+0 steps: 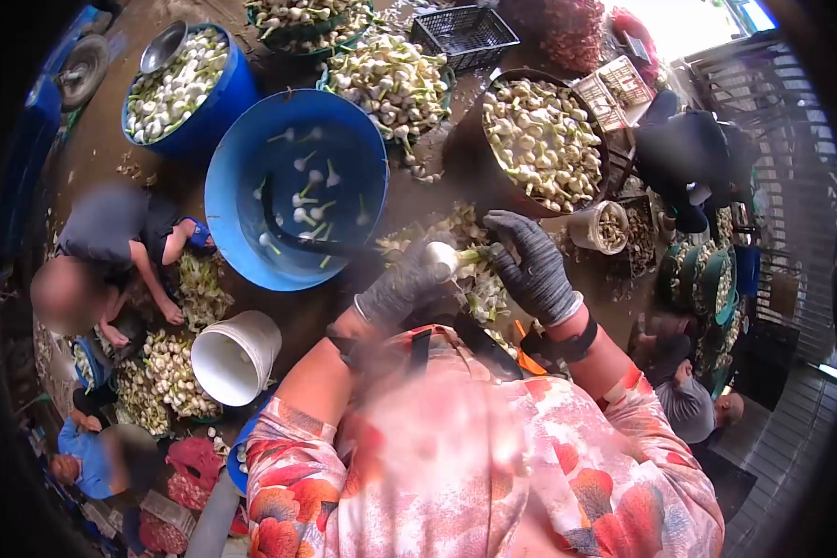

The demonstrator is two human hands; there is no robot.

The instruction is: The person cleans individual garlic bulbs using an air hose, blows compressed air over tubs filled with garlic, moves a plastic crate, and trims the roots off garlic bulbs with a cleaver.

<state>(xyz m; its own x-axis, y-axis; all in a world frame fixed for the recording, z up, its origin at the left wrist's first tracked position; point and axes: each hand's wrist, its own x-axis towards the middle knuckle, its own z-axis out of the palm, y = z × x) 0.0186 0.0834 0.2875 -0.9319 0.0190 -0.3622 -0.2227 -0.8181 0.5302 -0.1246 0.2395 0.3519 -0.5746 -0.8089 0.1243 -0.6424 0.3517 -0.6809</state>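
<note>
A white garlic bulb (442,258) with a short green stem is held in front of my chest. My left hand (402,290), in a dark grey glove, is closed around the bulb. My right hand (536,268), gloved alike, has its fingers bent at the stem's end and pinches it. Whether a small blade is also in the right hand is hidden. Beneath both hands lies a blurred heap of garlic peelings and stems (482,296). Just beyond the left hand, a large blue tub (221,200) of water has several garlic bulbs floating in it and a dark hose-like shape across it.
A dark barrel (465,139) full of garlic stands ahead right, a blue barrel (219,112) of bulbs ahead left. At left are a white bucket (268,339) and a bent-over person (112,223). Other people work around. A black crate (465,35) lies far ahead.
</note>
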